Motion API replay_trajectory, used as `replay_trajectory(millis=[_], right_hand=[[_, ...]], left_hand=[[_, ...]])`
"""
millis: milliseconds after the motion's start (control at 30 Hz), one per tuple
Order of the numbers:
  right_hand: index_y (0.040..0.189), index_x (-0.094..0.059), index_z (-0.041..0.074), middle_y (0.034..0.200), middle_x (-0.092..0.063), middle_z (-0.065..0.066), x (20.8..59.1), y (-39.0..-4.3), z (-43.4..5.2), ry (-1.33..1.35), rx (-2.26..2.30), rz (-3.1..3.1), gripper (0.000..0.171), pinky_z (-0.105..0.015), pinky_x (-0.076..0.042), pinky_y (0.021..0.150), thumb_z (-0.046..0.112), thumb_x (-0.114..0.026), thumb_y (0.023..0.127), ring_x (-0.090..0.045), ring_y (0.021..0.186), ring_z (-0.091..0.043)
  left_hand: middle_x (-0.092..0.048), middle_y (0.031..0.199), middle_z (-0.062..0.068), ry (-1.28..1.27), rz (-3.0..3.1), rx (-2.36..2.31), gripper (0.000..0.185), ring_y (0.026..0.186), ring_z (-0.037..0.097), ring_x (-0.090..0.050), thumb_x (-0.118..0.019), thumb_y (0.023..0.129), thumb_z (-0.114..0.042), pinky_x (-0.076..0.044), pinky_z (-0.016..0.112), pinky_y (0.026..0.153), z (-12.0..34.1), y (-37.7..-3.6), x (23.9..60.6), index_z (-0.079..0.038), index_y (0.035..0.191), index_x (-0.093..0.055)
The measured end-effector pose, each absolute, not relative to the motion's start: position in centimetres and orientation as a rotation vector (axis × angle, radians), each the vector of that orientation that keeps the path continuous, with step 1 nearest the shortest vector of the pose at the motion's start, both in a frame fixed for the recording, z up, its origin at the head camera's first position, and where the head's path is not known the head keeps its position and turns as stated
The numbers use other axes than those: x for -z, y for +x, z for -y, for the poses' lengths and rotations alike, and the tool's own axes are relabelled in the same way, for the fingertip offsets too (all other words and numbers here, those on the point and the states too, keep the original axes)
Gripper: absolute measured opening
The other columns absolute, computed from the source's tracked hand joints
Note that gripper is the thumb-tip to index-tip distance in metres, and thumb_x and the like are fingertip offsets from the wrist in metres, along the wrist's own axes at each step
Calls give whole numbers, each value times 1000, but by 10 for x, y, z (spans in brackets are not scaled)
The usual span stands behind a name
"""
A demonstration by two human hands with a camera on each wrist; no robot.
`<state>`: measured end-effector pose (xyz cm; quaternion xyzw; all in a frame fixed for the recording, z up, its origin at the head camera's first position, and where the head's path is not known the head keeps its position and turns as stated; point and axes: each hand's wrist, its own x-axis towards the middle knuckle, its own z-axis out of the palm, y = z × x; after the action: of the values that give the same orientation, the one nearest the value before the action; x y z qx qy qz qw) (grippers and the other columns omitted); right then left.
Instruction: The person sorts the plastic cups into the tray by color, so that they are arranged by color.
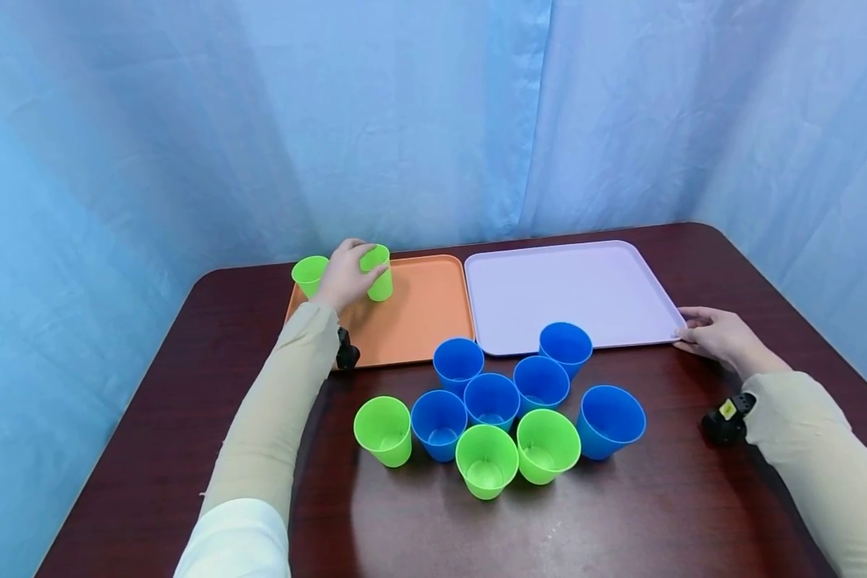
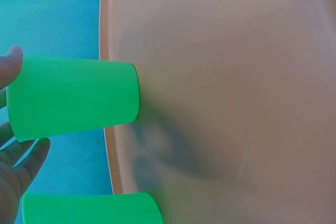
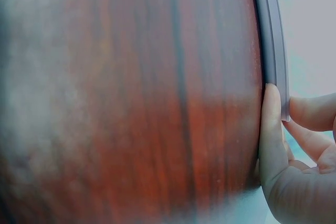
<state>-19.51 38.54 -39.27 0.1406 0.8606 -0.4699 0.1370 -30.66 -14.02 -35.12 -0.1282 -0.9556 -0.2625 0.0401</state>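
Note:
My left hand [image 1: 356,271] grips a green cup [image 1: 379,273] upright at the far left of the orange tray [image 1: 422,317]. In the left wrist view the fingers [image 2: 16,153] wrap the cup [image 2: 73,98] near its rim, and its base is at the tray floor [image 2: 236,77]. A second green cup [image 1: 309,275] [image 2: 89,208] stands just to its left on the same tray. My right hand [image 1: 702,327] pinches the near right corner of the lilac tray [image 1: 571,289]. There the thumb [image 3: 269,129] lies along the rim [image 3: 273,35], with curled fingers on its other side.
Loose cups cluster on the dark wooden table [image 1: 621,514] in front of the trays: several blue cups [image 1: 491,400] and three green cups [image 1: 486,459]. A blue curtain hangs behind the table. The lilac tray holds nothing.

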Motion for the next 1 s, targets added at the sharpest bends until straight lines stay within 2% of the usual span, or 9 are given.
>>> replay_trajectory(millis=[633,1000], right_hand=[[147,-14,-10,126,-33,-36,395,-198,-386,412,1384,-2471,62,-20,-54,69,1,-48,96,-57,68,6],[147,-14,-9,126,-33,-36,395,-198,-388,410,1366,-2482,61,-20,-54,70,2,-48,96,-56,69,5]], left_hand=[[-37,144,17,-434,2926,767,56,133,33,-37,-60,93,-33,-35,46,106,143,-295,335,-6,140,-45],[-41,141,16,-526,2840,741,54,131,31,-40,-61,93,-32,-36,45,105,143,-284,320,-6,138,-48]])
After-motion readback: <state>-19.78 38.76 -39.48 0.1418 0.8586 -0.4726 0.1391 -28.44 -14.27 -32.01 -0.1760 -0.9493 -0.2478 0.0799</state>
